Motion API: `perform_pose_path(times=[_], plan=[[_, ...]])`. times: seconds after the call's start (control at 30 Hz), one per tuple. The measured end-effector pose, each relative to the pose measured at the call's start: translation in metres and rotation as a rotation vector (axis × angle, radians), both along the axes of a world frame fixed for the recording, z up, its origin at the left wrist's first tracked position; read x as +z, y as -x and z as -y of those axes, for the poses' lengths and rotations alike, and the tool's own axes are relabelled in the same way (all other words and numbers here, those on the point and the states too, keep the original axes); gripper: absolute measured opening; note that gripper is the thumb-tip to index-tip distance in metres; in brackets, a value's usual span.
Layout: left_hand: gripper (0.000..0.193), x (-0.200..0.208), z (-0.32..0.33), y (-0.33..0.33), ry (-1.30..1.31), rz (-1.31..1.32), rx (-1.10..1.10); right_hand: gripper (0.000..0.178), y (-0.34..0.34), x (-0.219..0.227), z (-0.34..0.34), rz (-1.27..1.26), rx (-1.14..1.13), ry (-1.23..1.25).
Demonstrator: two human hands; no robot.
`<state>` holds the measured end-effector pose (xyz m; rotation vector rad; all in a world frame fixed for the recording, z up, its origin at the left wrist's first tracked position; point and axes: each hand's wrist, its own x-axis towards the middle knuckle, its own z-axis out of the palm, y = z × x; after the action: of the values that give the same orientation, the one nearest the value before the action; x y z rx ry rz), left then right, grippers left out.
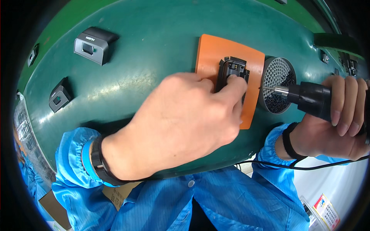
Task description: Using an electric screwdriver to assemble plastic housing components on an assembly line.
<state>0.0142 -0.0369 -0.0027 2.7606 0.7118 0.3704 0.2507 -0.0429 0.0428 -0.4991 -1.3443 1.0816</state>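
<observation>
My left hand is closed on a black plastic housing, its thumb and fingers lying over the part and hiding much of it. The housing rests on an orange block; small metal contacts show at its far end. In my right hand is a black electric screwdriver, held level with its bit pointing left. The bit passes over a round grey dish with a perforated plate and many small dark screws. A small dark bit of something shows at the tip; whether it is a screw I cannot tell.
Two grey-and-black device shells with small windows stand on the green mat: one shell far left, another shell nearer. A black cable runs beneath my right wrist. More small parts lie far right. A cardboard box sits below, left.
</observation>
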Motion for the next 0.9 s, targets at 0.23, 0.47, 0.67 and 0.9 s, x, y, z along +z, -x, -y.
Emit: perform_pose_path(times=[0.23, 0.47, 0.67, 0.9], plan=[[0.057, 0.007, 0.010, 0.001, 0.066, -0.178, 0.023, 0.019, 0.007, -0.013, -0.005, 0.080, -0.042, -0.007], [0.056, 0.006, 0.014, -0.001, 0.026, -0.225, 0.013, 0.018, 0.016, -0.021, -0.011, 0.144, -0.039, -0.015], [0.052, 0.001, 0.011, 0.002, 0.017, -0.174, 0.012, 0.018, 0.022, -0.023, -0.016, 0.175, -0.026, -0.021], [0.046, 0.001, 0.014, 0.001, -0.045, -0.173, 0.026, 0.018, 0.026, -0.023, -0.016, 0.203, -0.013, -0.035]])
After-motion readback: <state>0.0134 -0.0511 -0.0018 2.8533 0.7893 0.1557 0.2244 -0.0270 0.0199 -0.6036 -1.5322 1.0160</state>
